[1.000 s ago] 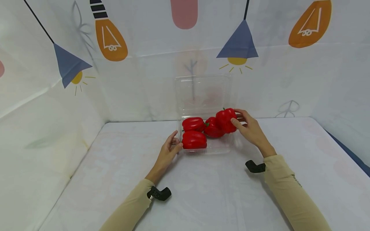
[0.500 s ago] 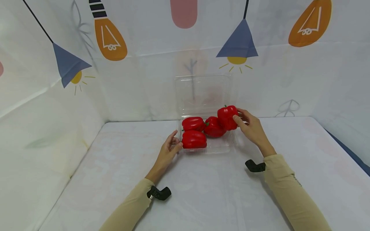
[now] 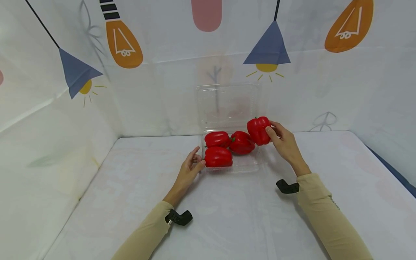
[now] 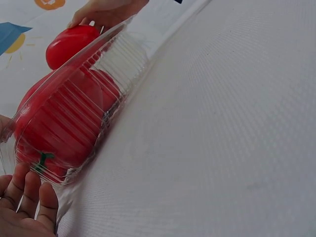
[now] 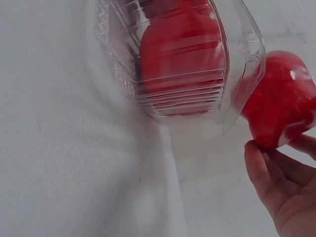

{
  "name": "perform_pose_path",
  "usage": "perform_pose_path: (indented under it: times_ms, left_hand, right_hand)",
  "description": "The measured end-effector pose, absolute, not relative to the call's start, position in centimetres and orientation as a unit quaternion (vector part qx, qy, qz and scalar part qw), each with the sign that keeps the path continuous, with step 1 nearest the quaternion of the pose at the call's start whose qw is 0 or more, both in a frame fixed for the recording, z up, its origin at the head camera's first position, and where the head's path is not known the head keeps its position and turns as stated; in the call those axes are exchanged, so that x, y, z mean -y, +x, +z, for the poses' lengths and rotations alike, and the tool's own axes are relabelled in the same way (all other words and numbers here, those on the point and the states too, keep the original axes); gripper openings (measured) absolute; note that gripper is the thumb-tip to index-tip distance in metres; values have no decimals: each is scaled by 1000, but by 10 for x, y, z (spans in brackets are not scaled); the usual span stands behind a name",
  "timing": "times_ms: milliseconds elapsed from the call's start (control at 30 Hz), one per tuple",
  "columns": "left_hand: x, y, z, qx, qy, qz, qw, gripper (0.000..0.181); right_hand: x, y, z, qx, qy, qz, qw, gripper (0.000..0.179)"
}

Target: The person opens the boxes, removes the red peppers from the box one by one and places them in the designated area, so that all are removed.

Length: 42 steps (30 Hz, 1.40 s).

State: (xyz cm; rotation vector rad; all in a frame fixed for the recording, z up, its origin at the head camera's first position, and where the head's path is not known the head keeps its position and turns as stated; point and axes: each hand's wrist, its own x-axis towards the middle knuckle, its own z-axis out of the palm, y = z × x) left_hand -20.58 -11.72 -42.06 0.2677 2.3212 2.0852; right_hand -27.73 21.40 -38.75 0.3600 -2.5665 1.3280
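My right hand (image 3: 286, 146) grips a red bell pepper (image 3: 258, 130) by its right side, lifted above the back right of a clear plastic clamshell container (image 3: 245, 167). In the right wrist view the held pepper (image 5: 281, 98) is just outside the container's rim. Three more red bell peppers lie in the container: one at back left (image 3: 217, 139), one at front left (image 3: 218, 157) and one further right (image 3: 241, 143). My left hand (image 3: 189, 169) holds the container's left edge, its thumb at the rim and its fingers (image 4: 30, 192) by the outer wall.
The container's clear lid (image 3: 227, 106) stands raised against the printed cloth backdrop (image 3: 162, 97). A white cloth (image 3: 227, 213) covers the table, whose left edge meets a side sheet. Each wrist wears a black camera mount (image 3: 287, 186).
The right hand has moved a little right and up with its pepper, away from the one in the container's right part. The left hand has stayed put.
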Motion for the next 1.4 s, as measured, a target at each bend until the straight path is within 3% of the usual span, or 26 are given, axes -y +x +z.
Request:
perform_pose_path:
  times_ms: [1400]
  left_hand:
    - [117,-206,-420,-743,89,663,7,62]
  right_hand:
    - [-229,-288,-402,850,71,505,130,57]
